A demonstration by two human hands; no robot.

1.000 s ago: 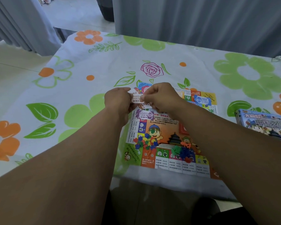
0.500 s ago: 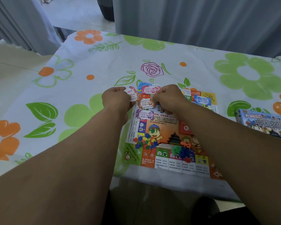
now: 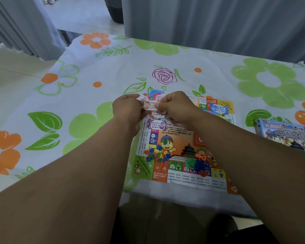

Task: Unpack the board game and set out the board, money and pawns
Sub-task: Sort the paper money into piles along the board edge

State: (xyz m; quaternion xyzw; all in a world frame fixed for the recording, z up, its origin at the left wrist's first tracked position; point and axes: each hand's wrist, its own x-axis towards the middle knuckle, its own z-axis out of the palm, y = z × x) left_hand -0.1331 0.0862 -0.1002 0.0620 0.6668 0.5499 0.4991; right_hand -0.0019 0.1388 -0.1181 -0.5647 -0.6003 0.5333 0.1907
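The colourful game board (image 3: 176, 155) lies flat near the table's front edge. My left hand (image 3: 127, 108) and my right hand (image 3: 174, 107) both pinch a small stack of paper money (image 3: 149, 105) above the board's far left corner. A purple note (image 3: 156, 125) lies on the board just below my hands, and a blue note (image 3: 219, 108) rests at the board's far right. More notes (image 3: 154, 95) peek out behind my fingers. Two heaps of small coloured plastic pieces sit on the board, one at the left (image 3: 157, 154) and one at the right (image 3: 196, 165).
The game box (image 3: 287, 136) lies at the table's right edge. A flowered tablecloth (image 3: 88, 95) covers the table. Grey curtains (image 3: 209, 23) hang behind it, and tiled floor (image 3: 11, 71) shows to the left.
My hands parted and dipped toward the board half a second ago, leaving an orange note there. They are now back together, pinching the money stack slightly higher.
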